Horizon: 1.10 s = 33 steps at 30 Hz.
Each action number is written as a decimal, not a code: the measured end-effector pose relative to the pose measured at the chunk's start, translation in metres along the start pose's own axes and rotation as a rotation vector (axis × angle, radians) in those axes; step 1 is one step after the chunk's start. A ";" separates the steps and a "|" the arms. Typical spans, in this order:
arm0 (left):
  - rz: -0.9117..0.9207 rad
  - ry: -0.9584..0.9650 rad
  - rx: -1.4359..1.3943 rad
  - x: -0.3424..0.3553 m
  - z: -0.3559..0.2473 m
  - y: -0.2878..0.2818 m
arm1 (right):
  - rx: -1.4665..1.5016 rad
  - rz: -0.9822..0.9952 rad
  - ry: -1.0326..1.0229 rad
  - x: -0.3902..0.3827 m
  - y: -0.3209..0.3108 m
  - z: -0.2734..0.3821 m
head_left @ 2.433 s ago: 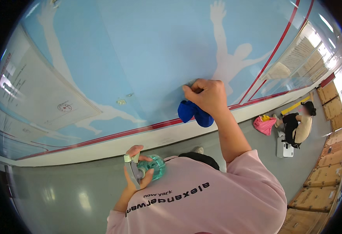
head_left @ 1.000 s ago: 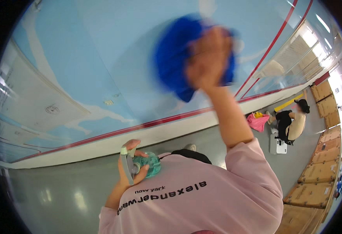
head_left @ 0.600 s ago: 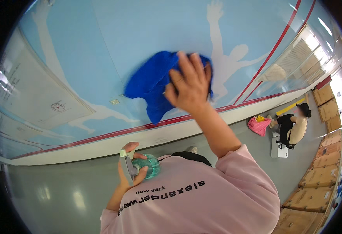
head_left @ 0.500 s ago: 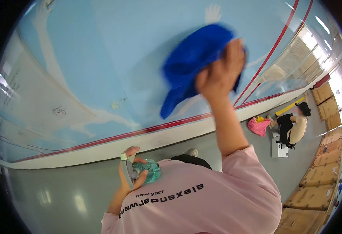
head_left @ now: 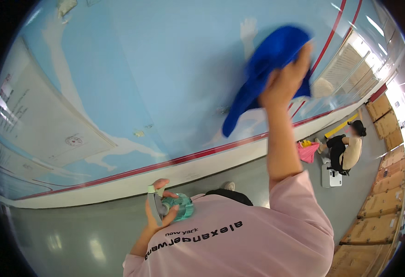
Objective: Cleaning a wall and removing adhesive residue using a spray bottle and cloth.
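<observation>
My right hand (head_left: 285, 83) is raised to the light-blue wall (head_left: 165, 60) with its fingers closed on a blue cloth (head_left: 271, 55). The cloth is bunched under the palm, and one long corner hangs down to the left; motion blurs it slightly. Low in front of my body, my left hand (head_left: 158, 210) grips a spray bottle (head_left: 182, 206) of clear green plastic with a grey and pale-green trigger head. Pale smudges (head_left: 139, 133) mark the wall left of the cloth.
A red stripe (head_left: 165, 164) runs along the wall above its white base. At the right, a person (head_left: 348, 150) sits on a white box (head_left: 331, 177) near a pink bag (head_left: 307, 152). Cardboard boxes (head_left: 378, 205) line the far right. Grey floor (head_left: 73, 231) lies below.
My right hand has swept the blue cloth to the right across the wall. The left hand keeps its grip on the spray bottle, and the view has shifted slightly.
</observation>
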<state>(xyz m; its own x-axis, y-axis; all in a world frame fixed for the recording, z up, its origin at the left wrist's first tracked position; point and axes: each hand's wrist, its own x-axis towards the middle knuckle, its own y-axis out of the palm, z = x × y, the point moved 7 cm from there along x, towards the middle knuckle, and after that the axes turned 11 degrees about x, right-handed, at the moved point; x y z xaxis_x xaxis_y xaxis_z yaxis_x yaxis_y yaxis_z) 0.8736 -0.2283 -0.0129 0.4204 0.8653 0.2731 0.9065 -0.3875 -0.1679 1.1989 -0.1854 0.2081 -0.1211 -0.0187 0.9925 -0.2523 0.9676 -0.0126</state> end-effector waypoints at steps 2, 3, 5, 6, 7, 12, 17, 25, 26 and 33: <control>0.078 -0.063 -0.064 0.002 0.003 0.002 | 0.010 -0.122 -0.059 0.063 -0.004 -0.014; 0.077 -0.056 -0.064 0.005 0.007 0.003 | 0.010 -0.127 -0.063 0.075 0.005 -0.009; 0.031 0.094 -0.031 0.006 0.001 0.003 | 0.043 -0.252 0.207 0.089 0.022 0.002; 0.028 0.095 -0.026 0.005 0.002 0.003 | 0.021 -0.312 0.334 0.082 0.040 0.013; -0.010 0.087 -0.043 0.001 0.007 -0.001 | -0.091 0.098 0.251 0.100 0.051 0.074; -0.027 0.151 -0.036 0.010 -0.006 0.006 | 0.384 0.363 -0.223 0.019 0.081 0.168; -0.046 0.152 -0.019 0.004 -0.006 -0.002 | 0.358 0.529 -0.418 0.018 0.074 0.139; -0.142 0.066 0.030 -0.009 -0.004 -0.006 | -0.123 -0.103 -0.046 0.108 0.024 0.000; -0.140 0.047 0.025 -0.008 -0.004 -0.007 | -0.109 -0.157 -0.078 0.106 0.026 -0.001; -0.167 0.173 0.011 -0.007 -0.012 -0.008 | 0.125 0.029 -0.038 -0.009 0.030 0.035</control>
<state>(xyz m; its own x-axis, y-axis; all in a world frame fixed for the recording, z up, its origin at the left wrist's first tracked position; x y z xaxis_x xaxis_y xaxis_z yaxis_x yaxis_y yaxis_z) 0.8634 -0.2354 -0.0019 0.2662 0.8495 0.4556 0.9639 -0.2393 -0.1170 1.1586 -0.1646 0.1944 -0.1660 -0.0033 0.9861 -0.3658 0.9289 -0.0585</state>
